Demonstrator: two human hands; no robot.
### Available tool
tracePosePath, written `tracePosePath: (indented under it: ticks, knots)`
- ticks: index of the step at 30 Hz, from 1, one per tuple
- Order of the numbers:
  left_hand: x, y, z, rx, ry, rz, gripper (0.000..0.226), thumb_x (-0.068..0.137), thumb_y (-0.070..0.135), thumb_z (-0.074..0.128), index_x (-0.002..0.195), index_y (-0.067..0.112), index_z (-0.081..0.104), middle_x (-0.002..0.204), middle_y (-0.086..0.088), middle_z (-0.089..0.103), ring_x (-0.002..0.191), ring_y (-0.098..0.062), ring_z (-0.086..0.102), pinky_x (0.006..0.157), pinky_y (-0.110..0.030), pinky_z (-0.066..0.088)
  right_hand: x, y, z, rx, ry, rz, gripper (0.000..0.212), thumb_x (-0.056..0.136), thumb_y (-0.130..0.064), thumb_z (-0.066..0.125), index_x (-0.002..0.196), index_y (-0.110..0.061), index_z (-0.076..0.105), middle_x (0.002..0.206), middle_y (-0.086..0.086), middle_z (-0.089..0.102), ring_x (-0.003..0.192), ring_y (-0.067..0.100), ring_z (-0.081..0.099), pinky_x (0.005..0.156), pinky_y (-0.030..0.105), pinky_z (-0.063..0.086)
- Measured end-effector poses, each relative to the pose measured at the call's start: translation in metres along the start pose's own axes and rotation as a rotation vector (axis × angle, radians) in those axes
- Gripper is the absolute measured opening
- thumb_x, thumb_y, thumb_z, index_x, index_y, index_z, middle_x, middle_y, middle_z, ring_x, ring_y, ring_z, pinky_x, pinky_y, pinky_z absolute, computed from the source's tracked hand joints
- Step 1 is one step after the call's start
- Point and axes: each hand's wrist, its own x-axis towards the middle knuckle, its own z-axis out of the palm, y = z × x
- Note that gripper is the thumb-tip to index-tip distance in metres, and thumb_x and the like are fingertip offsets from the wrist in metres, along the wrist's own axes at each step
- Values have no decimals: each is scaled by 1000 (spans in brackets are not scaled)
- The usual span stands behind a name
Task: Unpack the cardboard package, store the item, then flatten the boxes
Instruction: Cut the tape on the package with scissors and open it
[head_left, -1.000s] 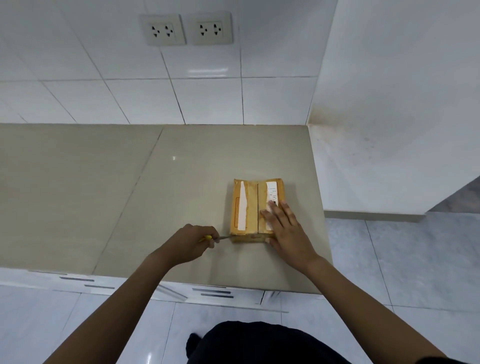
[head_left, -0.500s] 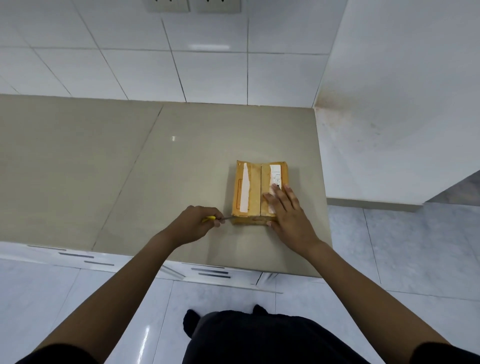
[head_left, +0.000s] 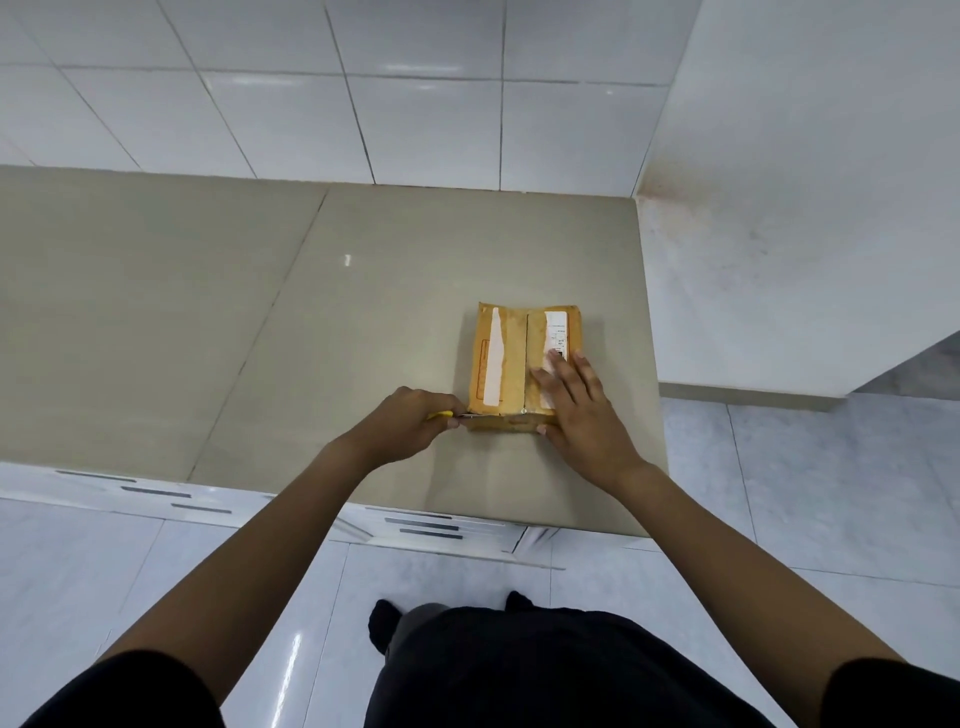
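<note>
A small brown cardboard package (head_left: 511, 358) lies flat on the beige countertop (head_left: 260, 322), near its right end. It has white label strips on top and a taped seam down the middle. My right hand (head_left: 576, 405) presses flat on the package's right half, fingers spread, thumb against the near side. My left hand (head_left: 410, 428) is closed around a yellow-handled cutter (head_left: 444, 414). The cutter's thin blade (head_left: 475, 415) points right and touches the package's near left edge. What is inside the package is hidden.
White tiled wall behind the counter. A white wall block (head_left: 779, 234) stands right of the counter end. White drawers with dark handles (head_left: 431, 527) sit below the counter's front edge. My dark-clothed legs stand on a glossy tiled floor (head_left: 104, 571).
The view has tilted down, so the wall sockets have left the frame. The cutter blade has edged right into the package's near edge. My right hand stays pressed on the package.
</note>
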Motion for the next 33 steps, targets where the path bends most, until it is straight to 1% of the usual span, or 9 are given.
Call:
tracePosePath:
  ticks: [10,15,17,20,22,23,26,29,33]
  knots:
    - [0,7,0,10,-52,-35,19,95,18,56,108,12,69,97,-10,73,67,-12,50,59,-12,33,0,-3,-6,-64,-34,-3,70,89,-24,61,149,-25,25,162,3,14,150,28,3,114,48,31]
    - [-9,17,-11,-77,-138,56,19,94,16,58,108,12,71,106,-3,74,90,-14,64,81,-20,46,-1,-3,-7,-105,-47,-7,68,91,-27,59,149,-27,24,163,1,13,150,27,5,112,48,31]
    - [-12,23,-10,-120,-137,107,17,94,16,58,105,14,71,105,2,74,92,-4,65,83,-16,47,-1,-1,-7,-123,-58,-7,68,91,-29,58,149,-28,23,163,0,13,150,26,5,112,50,32]
    - [-12,23,-10,-189,214,80,18,93,11,58,106,15,69,101,5,72,84,4,63,75,-9,44,-2,0,-7,-140,-62,-1,66,91,-34,58,148,-30,25,162,-2,14,150,25,8,112,59,27]
    - [-9,9,-6,-64,470,-38,25,93,6,55,115,9,66,109,-8,71,96,-20,65,85,-29,46,-4,-2,-7,-180,-15,6,63,89,-43,57,146,-30,31,161,0,21,148,26,16,112,65,21]
    - [-9,2,-3,6,503,-145,29,93,3,53,121,6,62,113,-15,69,103,-30,62,89,-38,43,-4,-4,-7,-210,33,2,61,89,-47,56,144,-29,35,159,3,27,146,27,23,111,66,20]
    - [-11,-19,16,185,351,-385,39,94,3,45,132,2,51,119,-25,61,112,-39,54,94,-43,34,-9,-8,-2,-291,216,-128,53,90,-47,56,138,-27,45,152,7,41,138,29,40,111,64,23]
    - [-16,-22,32,208,194,-418,49,93,11,45,142,7,40,132,-22,54,120,-38,48,100,-44,37,-14,-7,3,-294,328,-345,39,95,-40,52,132,-26,52,146,6,49,134,25,46,111,58,28]
    - [-15,-8,36,183,190,-431,58,91,27,49,146,23,32,149,-7,41,136,-34,35,103,-56,38,-22,-8,6,-271,332,-409,28,99,-31,47,123,-24,59,134,2,60,128,22,52,109,54,34]
